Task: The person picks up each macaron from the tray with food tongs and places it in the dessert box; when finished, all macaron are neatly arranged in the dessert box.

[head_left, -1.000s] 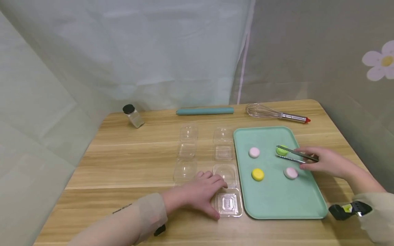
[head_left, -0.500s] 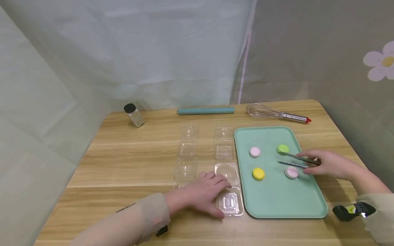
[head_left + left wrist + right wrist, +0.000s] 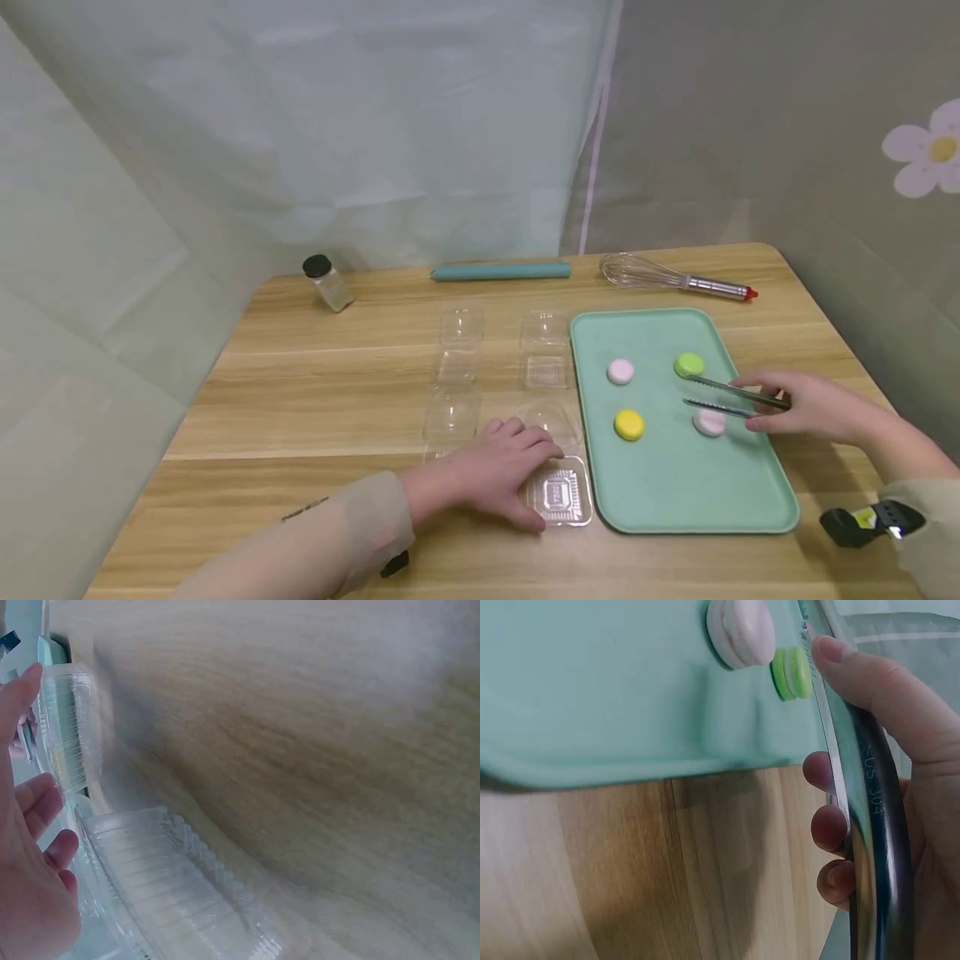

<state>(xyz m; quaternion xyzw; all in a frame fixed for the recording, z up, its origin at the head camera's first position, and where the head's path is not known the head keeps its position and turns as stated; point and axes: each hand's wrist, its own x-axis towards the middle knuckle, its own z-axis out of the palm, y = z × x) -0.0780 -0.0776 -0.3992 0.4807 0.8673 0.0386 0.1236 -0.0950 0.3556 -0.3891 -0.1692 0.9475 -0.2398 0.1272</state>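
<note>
- Right hand [image 3: 813, 406]: fingers are grasping tongs [image 3: 881, 855], jaws parted, hovering over tray [image 3: 690, 492] near surface's [image 3: 300, 417] right edge.
- Left hand [image 3: 498, 477]: fingers are lying relaxed, apart, at clear container [image 3: 558, 494] near front edge.

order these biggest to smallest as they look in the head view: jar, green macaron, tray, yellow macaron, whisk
1. tray
2. whisk
3. jar
4. yellow macaron and green macaron: they look about alike, so I would not rank one above the other.
</note>
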